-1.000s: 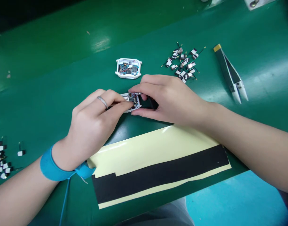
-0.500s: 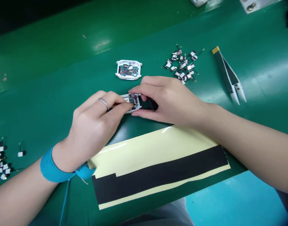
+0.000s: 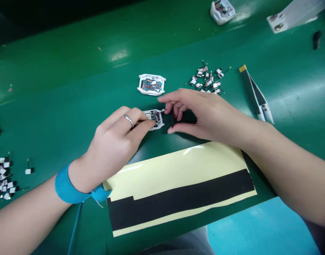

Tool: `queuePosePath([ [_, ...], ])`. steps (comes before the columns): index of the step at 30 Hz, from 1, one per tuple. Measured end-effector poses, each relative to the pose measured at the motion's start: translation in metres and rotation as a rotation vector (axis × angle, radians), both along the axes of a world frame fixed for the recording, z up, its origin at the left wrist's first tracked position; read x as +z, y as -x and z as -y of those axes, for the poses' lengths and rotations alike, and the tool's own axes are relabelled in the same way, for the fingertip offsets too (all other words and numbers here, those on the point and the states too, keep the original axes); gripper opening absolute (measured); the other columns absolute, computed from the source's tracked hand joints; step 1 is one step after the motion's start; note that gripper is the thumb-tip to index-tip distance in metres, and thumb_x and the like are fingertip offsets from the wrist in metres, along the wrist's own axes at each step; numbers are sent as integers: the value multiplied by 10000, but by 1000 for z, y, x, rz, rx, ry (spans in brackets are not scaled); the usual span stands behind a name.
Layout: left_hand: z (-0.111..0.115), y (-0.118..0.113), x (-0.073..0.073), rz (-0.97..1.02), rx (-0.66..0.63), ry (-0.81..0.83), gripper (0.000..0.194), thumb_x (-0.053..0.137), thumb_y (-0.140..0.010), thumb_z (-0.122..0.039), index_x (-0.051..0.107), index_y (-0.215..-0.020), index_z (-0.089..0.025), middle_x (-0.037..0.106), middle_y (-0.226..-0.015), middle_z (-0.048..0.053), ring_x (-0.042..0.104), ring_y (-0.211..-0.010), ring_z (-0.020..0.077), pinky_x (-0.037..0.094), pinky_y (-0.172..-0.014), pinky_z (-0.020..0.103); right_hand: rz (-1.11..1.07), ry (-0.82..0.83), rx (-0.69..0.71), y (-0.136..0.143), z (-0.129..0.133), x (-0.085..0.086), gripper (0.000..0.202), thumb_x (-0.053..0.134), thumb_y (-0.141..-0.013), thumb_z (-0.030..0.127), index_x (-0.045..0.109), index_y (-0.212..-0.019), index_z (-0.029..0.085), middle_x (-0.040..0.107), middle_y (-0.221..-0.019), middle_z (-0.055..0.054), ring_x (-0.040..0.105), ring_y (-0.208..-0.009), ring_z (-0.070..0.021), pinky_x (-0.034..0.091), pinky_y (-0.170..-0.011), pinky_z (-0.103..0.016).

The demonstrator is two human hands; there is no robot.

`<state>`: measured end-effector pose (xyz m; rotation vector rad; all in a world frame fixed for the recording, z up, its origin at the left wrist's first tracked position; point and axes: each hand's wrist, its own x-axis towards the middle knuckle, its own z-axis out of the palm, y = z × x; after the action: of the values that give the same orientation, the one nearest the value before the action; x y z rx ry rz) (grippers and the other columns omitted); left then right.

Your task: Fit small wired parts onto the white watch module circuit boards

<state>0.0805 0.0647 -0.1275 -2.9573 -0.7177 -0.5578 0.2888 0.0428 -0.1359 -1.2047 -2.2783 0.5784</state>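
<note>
Green table [image 3: 80,124] lies beneath. The right hand [image 3: 208,115] gapes, thumb and forefinger well apart; whether its curled fingers touch anything is unclear. The left hand [image 3: 116,143] pinches the white watch-shaped case [image 3: 161,122], which sits between both hands, circuitry [image 3: 155,116] showing.

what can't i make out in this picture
All in the head view:
Left side of the held white case: covered by the left hand.
Near edge of the right parts pile: behind the right hand.
Left parts pile: cut off by the left edge.
Any lettering on the far circuit board: too small.
</note>
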Motion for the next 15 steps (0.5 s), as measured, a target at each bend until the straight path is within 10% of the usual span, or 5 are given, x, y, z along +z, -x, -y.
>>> queuePosePath([
  [6,0,3,-4,-15,-26,-12,122,494,-817,-132,609,-856,-128,599,-799,57,543,-750,165,479,-627,275,-451,94,-212,7,9,10,72,530,-813,211,566,-836,153,622,-779,-6,589,-580,-68,522,-540,-179],
  [15,1,1,-3,-42,-13,-36,209,422,-829,-80,626,-833,-127,601,-751,53,544,-725,163,488,-624,270,-418,80,-286,21,14,2,143,511,-825,196,575,-945,152,630,-760,-4,614,-614,-78,532,-591,-190],
])
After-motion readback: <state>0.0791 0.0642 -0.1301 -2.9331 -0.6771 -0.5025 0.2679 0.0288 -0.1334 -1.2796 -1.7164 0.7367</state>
